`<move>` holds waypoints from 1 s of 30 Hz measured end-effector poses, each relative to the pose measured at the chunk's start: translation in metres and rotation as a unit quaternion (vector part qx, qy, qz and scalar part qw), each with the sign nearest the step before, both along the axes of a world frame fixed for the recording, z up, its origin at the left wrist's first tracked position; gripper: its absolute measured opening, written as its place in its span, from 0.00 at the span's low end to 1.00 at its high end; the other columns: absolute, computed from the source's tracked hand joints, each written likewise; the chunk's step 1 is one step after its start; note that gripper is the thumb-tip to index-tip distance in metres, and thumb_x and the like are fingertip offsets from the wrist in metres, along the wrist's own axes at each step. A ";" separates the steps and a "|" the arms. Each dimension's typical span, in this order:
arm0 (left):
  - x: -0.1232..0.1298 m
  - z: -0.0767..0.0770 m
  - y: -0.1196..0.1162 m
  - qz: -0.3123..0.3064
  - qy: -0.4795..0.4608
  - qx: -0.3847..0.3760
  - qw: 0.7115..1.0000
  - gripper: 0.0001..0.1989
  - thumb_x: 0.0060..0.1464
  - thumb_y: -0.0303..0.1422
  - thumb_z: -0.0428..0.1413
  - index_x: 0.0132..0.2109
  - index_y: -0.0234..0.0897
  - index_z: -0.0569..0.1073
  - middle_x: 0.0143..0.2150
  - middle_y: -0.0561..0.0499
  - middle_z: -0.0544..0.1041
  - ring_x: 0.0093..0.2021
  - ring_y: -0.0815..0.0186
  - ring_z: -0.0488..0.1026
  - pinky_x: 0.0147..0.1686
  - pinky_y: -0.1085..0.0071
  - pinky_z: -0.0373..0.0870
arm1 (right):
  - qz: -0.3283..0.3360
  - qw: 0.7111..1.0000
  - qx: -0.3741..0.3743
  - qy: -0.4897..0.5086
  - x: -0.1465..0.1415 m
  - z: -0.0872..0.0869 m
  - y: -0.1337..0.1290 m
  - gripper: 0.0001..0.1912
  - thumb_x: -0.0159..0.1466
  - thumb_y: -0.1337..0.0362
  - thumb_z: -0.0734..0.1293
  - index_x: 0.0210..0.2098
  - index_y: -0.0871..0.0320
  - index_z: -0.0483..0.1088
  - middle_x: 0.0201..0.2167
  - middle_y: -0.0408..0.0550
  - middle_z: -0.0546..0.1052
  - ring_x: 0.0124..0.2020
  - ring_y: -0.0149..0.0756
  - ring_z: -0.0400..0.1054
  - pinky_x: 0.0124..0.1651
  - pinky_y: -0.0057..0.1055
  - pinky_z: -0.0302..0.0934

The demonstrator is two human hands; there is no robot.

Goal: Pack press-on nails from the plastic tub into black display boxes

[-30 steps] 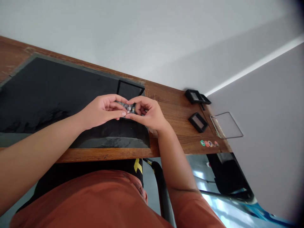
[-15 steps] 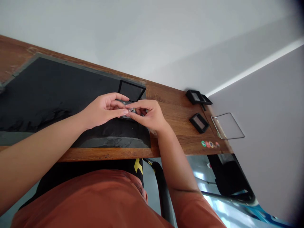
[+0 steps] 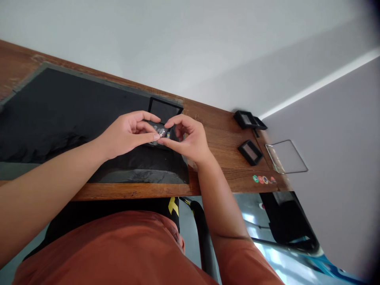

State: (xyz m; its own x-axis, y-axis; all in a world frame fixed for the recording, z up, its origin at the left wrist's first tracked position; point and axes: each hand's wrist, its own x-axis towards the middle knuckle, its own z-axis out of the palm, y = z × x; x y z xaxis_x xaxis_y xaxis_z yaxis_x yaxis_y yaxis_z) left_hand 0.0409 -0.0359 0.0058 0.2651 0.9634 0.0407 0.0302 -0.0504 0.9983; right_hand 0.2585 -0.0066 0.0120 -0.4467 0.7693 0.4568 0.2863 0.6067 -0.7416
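Observation:
Between the tips of my left hand (image 3: 123, 132) is a small, shiny, clear piece (image 3: 162, 133), too small to name; thumb and a finger pinch it. My right hand (image 3: 192, 139) is close on the other side, its thumb and forefinger spread apart around the piece. Its thumb tip is near or against the piece; I cannot tell which. Under both hands lies a small black case (image 3: 172, 133) with small light items inside, partly hidden by fingers. Its dark see-through lid (image 3: 165, 110) is raised on the far side.
A black sheet (image 3: 89, 103) is taped onto the wooden table (image 3: 216, 134). To the right are black boxes (image 3: 250, 152) (image 3: 246, 119), round stickers (image 3: 260, 179) and a thin wire frame (image 3: 292, 154). A wall (image 3: 178, 47) rises behind the table, and a chair armrest (image 3: 198, 213) is below.
My right forefinger has lifted away from the small piece, opening a gap to the thumb. My left hand still pinches it. The view has shifted slightly.

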 end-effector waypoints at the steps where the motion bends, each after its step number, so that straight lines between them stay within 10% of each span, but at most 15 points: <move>1: 0.000 0.000 0.000 0.001 0.001 0.000 1.000 0.23 0.50 0.37 0.69 0.53 0.38 0.76 0.35 0.52 0.84 0.38 0.63 0.81 0.46 0.65 0.77 | 0.006 1.000 0.006 0.000 0.000 0.000 0.000 0.18 0.55 0.55 0.80 0.38 0.56 0.75 0.32 0.41 0.74 0.26 0.26 0.57 0.28 0.29 0.54; 13: 0.002 0.002 0.000 0.004 0.015 0.006 1.000 0.24 0.49 0.37 0.67 0.53 0.36 0.75 0.40 0.47 0.84 0.37 0.64 0.79 0.39 0.67 0.76 | 0.020 0.999 0.040 -0.010 0.000 0.004 0.000 0.13 0.58 0.58 0.76 0.40 0.57 0.77 0.40 0.47 0.80 0.28 0.27 0.63 0.31 0.29 0.60; 30: -0.008 -0.005 0.005 0.156 0.249 0.172 0.940 0.15 0.54 0.35 0.61 0.50 0.40 0.76 0.49 0.48 0.79 0.38 0.64 0.75 0.35 0.67 0.71 | 0.038 0.959 -0.234 -0.156 0.014 -0.005 0.013 0.18 0.54 0.56 0.78 0.38 0.61 0.76 0.22 0.38 0.71 0.22 0.25 0.59 0.27 0.27 0.52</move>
State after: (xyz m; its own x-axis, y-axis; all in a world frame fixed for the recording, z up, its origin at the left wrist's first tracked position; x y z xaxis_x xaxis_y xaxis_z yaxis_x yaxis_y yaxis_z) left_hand 0.0332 -0.0312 0.0010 0.0406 0.9500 0.3097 0.5559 -0.2791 0.7830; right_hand 0.2721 0.0068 0.0067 -0.5678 0.8176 -0.0956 0.5078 0.2565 -0.8224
